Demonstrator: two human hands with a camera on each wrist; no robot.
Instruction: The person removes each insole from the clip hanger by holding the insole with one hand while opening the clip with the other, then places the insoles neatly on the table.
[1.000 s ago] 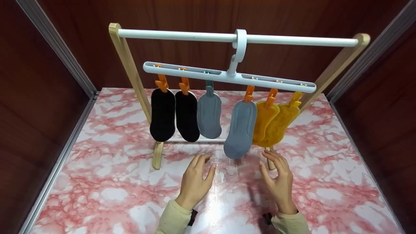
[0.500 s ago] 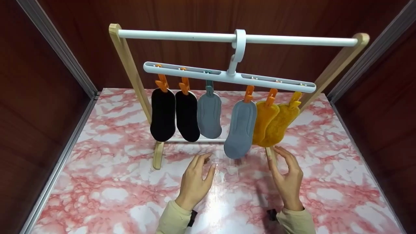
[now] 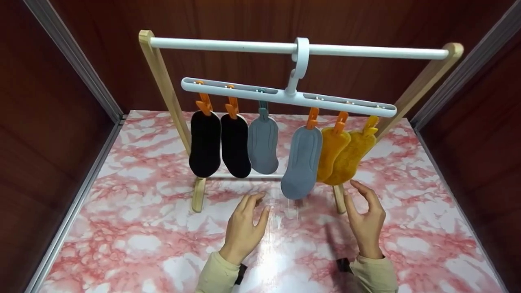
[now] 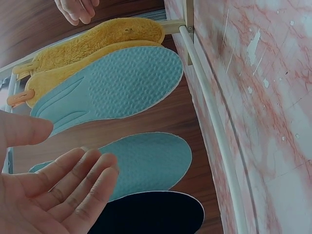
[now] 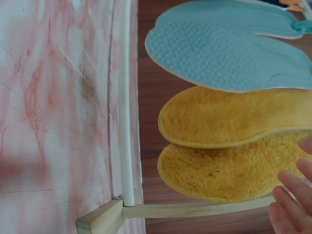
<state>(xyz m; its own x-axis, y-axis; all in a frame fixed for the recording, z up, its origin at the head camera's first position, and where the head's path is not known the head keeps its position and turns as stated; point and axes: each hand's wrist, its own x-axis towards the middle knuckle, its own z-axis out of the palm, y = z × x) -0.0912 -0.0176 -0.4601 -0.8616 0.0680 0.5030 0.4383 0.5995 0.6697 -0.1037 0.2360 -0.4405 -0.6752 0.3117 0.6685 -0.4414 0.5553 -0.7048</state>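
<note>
My left hand [image 3: 244, 228] hovers in front of the rack with fingers relaxed and nothing in it. The right hand [image 3: 367, 217] is likewise loose and holds nothing, just below the fuzzy yellow insole [image 3: 352, 158] at the far right. Beside that hangs a second yellow insole [image 3: 327, 148], partly behind a blue-grey insole [image 3: 301, 162]. Another blue-grey insole [image 3: 263, 146] hangs left of centre. Two black insoles, one outermost [image 3: 205, 144] and one inner [image 3: 236, 146], hang at the left. Dimpled texture shows on the front blue-grey insole [image 4: 136, 80] in the left wrist view.
A white clip hanger [image 3: 290, 97] hooks over the white rod [image 3: 224, 44] of a wooden-legged rack [image 3: 163, 81] and tilts down to the right. Orange, green and yellow clips hold the insoles. Red-and-white marbled tabletop [image 3: 142, 244] lies beneath, with dark wood panels [image 3: 40, 142] around it.
My right hand has moved to the right, away from the front blue-grey insole and toward the outer yellow one. The left hand and the insoles have stayed almost still.
</note>
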